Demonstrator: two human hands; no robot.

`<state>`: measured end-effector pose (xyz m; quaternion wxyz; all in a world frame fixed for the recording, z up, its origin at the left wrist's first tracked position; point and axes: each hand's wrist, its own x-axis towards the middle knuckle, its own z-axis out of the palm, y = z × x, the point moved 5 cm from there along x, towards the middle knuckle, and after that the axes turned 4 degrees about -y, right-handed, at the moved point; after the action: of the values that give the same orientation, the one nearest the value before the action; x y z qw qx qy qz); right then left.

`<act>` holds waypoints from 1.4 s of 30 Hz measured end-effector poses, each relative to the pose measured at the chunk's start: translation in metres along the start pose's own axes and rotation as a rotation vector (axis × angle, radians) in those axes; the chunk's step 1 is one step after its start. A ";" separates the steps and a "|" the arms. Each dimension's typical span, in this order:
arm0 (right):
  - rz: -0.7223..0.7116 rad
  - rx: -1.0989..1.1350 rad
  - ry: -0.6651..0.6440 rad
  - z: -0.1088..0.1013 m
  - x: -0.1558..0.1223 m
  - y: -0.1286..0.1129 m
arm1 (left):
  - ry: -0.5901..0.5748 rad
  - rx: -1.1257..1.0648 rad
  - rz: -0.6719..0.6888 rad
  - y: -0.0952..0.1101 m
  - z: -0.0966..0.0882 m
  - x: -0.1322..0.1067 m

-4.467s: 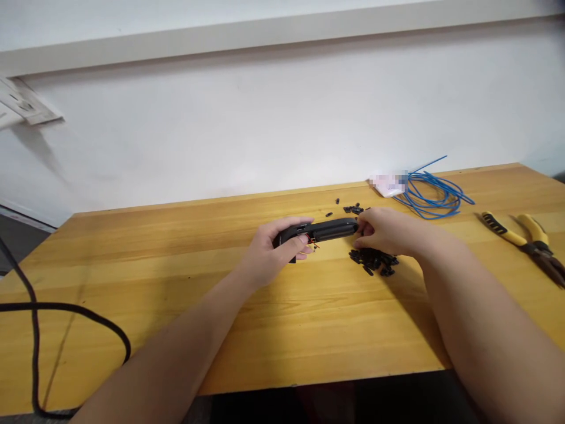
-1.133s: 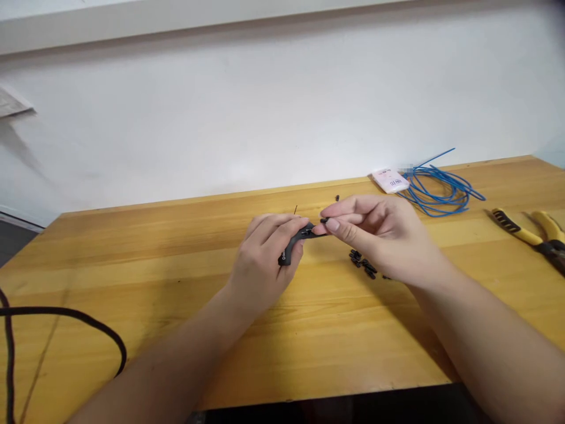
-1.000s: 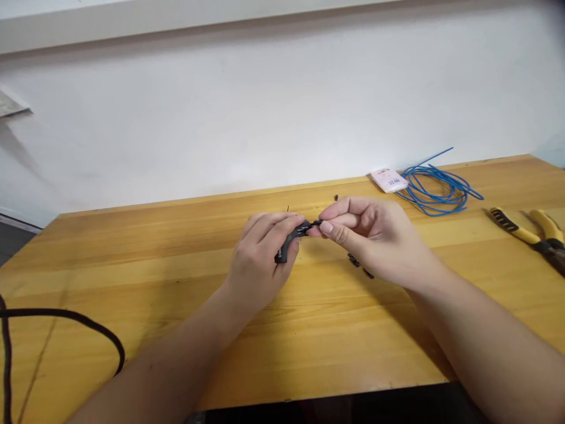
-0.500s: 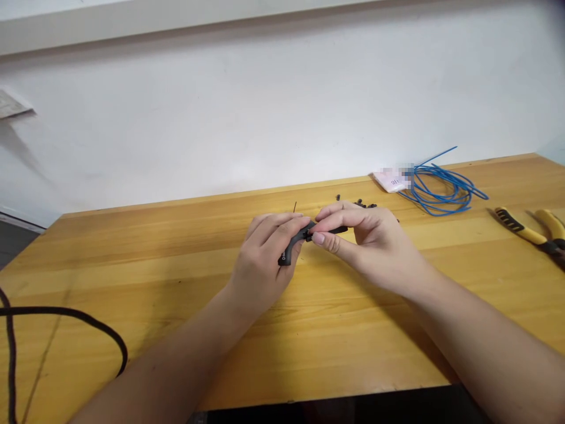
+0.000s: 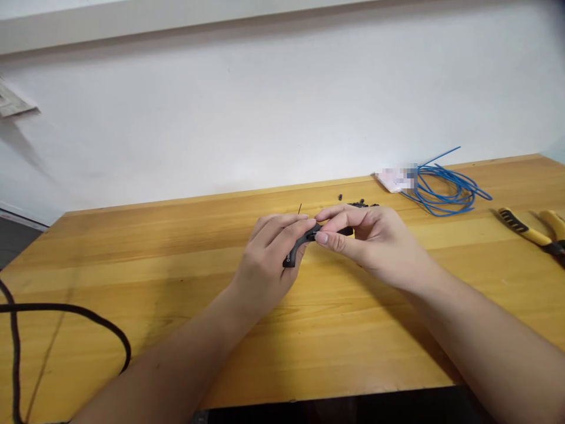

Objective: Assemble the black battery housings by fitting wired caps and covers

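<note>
Wooden worktop [image 5: 176, 330] is carrying a curved black plastic part [image 5: 296, 250], held up mid-bench;

left hand [image 5: 265, 262] is clamping its lower end; right hand [image 5: 371, 241] is pinching its far end between thumb and fingers; small black pieces [image 5: 362, 204] are lying just beyond; blue wire coil [image 5: 445, 191] and yellow-handled pliers [image 5: 525, 234] are resting off to the right.

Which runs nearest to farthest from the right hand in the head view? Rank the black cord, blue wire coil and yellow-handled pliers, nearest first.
From the right hand:
1. Blue wire coil, ahead and to the right.
2. Yellow-handled pliers, farther right.
3. Black cord, far left.
</note>
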<state>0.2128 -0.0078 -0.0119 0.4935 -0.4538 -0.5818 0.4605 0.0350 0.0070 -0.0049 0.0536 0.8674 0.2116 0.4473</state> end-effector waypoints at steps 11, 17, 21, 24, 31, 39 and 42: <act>0.129 0.116 -0.031 0.000 0.003 0.005 | -0.012 -0.001 0.022 0.000 0.001 0.000; 0.118 0.129 0.019 0.001 0.001 0.009 | -0.011 0.025 0.022 0.002 -0.002 0.001; 0.008 0.016 0.021 0.004 -0.001 0.001 | 0.029 0.048 0.020 0.005 -0.007 0.002; -0.059 -0.033 0.012 0.005 -0.003 -0.005 | 0.053 0.048 0.022 0.007 -0.010 0.003; -0.257 -0.238 0.016 0.004 -0.010 -0.019 | 0.105 0.038 0.090 0.014 -0.017 0.004; -0.271 -0.185 0.018 0.005 -0.010 -0.021 | 0.085 0.024 0.094 0.014 -0.019 0.007; -0.269 -0.175 0.028 0.004 -0.009 -0.021 | 0.066 -0.002 0.068 0.014 -0.019 0.008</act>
<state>0.2084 -0.0205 0.0065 0.5174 -0.4195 -0.6682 0.3313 0.0285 -0.0040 0.0159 0.0324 0.8588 0.1831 0.4773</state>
